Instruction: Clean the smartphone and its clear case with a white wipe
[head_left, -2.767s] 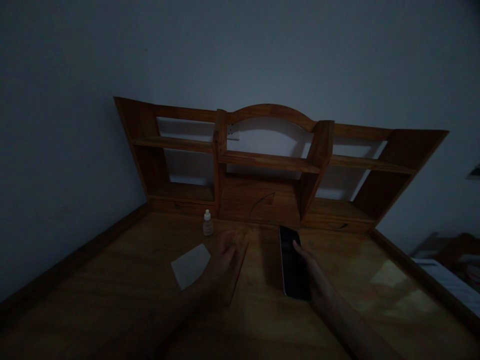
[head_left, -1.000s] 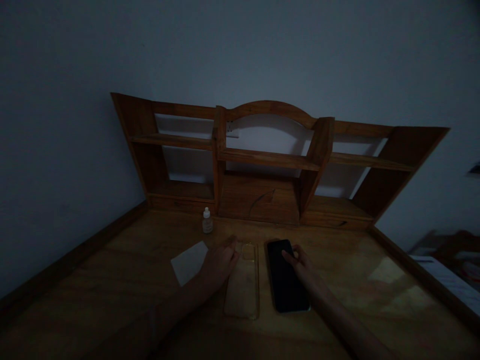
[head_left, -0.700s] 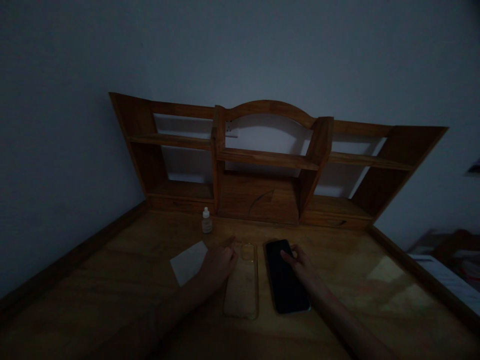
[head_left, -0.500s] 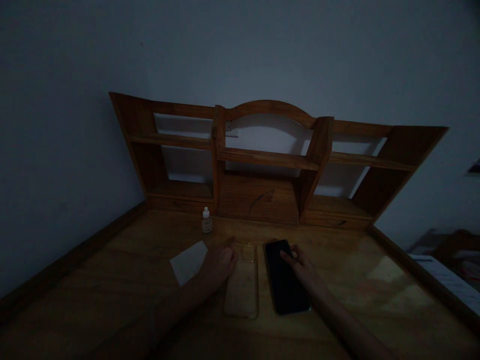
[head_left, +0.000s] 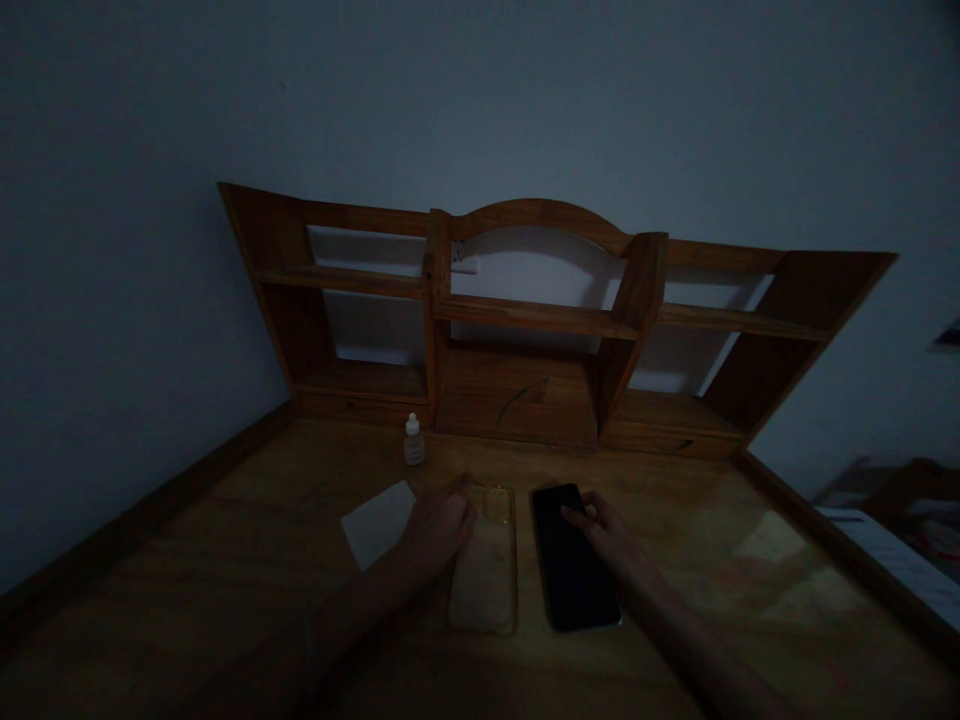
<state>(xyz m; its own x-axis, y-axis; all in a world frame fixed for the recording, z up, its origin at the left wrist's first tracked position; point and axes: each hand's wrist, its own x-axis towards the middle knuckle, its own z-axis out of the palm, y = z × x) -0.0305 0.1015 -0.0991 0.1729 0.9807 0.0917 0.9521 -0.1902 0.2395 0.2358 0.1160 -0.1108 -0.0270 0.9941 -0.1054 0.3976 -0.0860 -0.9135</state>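
Note:
A clear yellowish phone case [head_left: 484, 575] lies flat on the wooden desk [head_left: 262, 600]. My left hand [head_left: 441, 525] is at its upper left edge with the fingers closed on that edge. To the right of the case is a black phone [head_left: 574, 560], dark screen up. My right hand [head_left: 606, 530] grips its upper right side, the thumb on top of the screen and the other fingers along the edge. Partly behind my left wrist lies a white sheet [head_left: 375, 525]. A small bottle with a white cap [head_left: 413, 442] stands upright beyond it.
A wooden shelf unit [head_left: 536, 318] stands along the back of the desk against the wall. Raised wooden edges [head_left: 847, 550] border the desk at both sides. Papers [head_left: 892, 555] lie beyond the right edge. The scene is dim.
The top end of the phone has shifted very slightly toward me and to the right, with my right hand on it. My left hand and the case look unchanged.

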